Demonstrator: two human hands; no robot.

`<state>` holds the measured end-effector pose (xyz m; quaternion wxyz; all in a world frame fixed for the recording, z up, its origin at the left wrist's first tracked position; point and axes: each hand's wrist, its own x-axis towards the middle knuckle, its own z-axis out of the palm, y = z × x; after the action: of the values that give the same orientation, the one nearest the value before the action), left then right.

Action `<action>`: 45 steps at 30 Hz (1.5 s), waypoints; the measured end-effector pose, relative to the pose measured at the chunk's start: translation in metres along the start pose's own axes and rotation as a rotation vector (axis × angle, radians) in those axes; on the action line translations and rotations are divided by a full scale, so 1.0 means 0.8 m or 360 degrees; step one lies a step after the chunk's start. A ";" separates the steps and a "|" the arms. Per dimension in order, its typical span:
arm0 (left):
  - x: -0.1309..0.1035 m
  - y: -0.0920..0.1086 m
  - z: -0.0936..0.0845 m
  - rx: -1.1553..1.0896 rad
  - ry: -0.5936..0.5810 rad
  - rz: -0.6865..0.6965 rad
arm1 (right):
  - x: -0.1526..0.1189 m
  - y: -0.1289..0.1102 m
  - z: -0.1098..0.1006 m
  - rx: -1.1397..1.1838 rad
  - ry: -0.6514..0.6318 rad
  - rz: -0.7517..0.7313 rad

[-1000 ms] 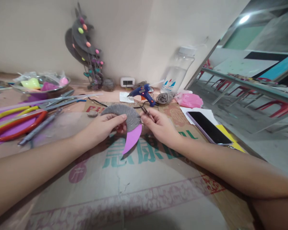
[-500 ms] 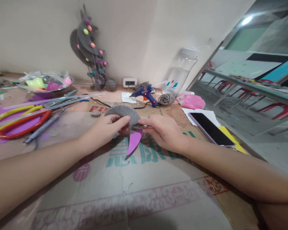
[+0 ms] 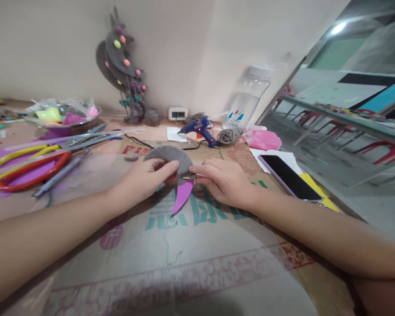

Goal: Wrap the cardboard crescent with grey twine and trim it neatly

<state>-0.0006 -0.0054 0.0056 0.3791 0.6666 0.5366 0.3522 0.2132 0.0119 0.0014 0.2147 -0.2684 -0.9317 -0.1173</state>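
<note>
Your left hand (image 3: 149,171) is pinching the crescent (image 3: 171,153), its thumb pressing flat on the gray yarn wraps and its fingers curling underneath, seemingly steadying the piece and keeping the windings from slipping. The crescent is sitting between your two hands, just above the cardboard (image 3: 311,285), its bare purple tip (image 3: 184,195) pointing toward you, probably so that the uncovered end is staying within reach.

Your right hand (image 3: 225,180) is nearly closing, thumb and forefinger gripping a small yarn bundle (image 3: 189,177) right where gray is meeting purple; that spot is apparently letting you guide the strand along the edge of the wraps. Ahead of your hands, the glue gun (image 3: 199,127) is resting with its nozzle over a white paper slip (image 3: 177,134), perhaps for catching drips. The yarn coil (image 3: 229,135) is lying beyond your right hand, and the phone (image 3: 289,177) is resting to its right.

Compared with a second ago, your right hand is now crossing onto the crescent instead of holding the yarn up beside its outer edge, and the bundle is covering the upper part of the purple. Your left hand is keeping the same pinch.
</note>
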 end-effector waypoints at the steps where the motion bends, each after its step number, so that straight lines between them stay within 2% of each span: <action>1: 0.000 0.000 0.000 -0.0004 -0.0003 0.0002 | 0.000 0.000 0.000 -0.0009 0.0004 -0.0009; 14: 0.000 -0.001 0.001 -0.0045 -0.0017 -0.0009 | 0.001 0.002 0.003 -0.0036 0.0024 -0.0039; 22: 0.002 -0.005 0.000 -0.0023 -0.0007 0.0021 | -0.001 0.002 0.001 0.0094 0.0045 0.0013; 33: 0.002 -0.001 0.000 -0.0017 0.0057 -0.0005 | 0.000 0.002 0.003 0.0033 0.0039 -0.0052; 45: 0.001 0.000 0.000 -0.0051 0.0025 -0.0006 | 0.001 0.000 0.003 -0.0035 0.0028 -0.0088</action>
<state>-0.0004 -0.0045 0.0054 0.3861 0.6567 0.5351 0.3652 0.2116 0.0127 -0.0003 0.2165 -0.2438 -0.9356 -0.1357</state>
